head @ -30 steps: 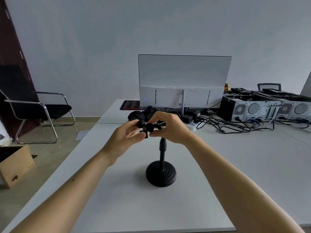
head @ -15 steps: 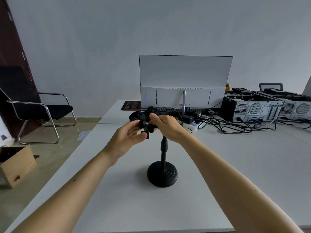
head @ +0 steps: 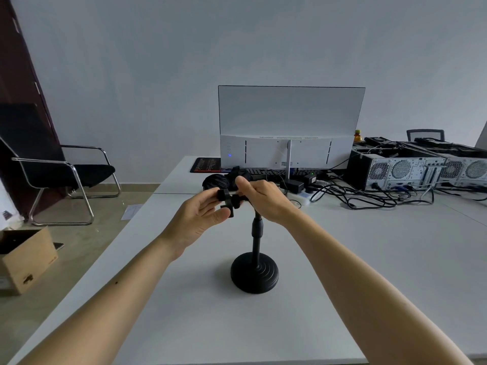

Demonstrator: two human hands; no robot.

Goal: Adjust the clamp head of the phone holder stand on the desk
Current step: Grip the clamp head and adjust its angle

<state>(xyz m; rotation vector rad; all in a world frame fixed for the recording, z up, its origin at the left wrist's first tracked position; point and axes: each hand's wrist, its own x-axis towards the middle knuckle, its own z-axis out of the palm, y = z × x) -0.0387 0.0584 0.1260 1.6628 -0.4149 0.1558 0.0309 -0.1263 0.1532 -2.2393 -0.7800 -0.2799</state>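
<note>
Two bare forearms reach from 6 o'clock over a white desk (head: 395, 259), where a black phone holder stand (head: 254, 275) sits upright on its round base at centre. At the pole's top, the left hand (head: 197, 219) pinches the clamp head (head: 228, 201) between thumb and fingers, while the right hand (head: 263, 198) grips its other side. Beyond, toward 12 o'clock, a white monitor (head: 290, 127) shows its back; computer towers (head: 400, 169) and cables lie at 2 o'clock.
</note>
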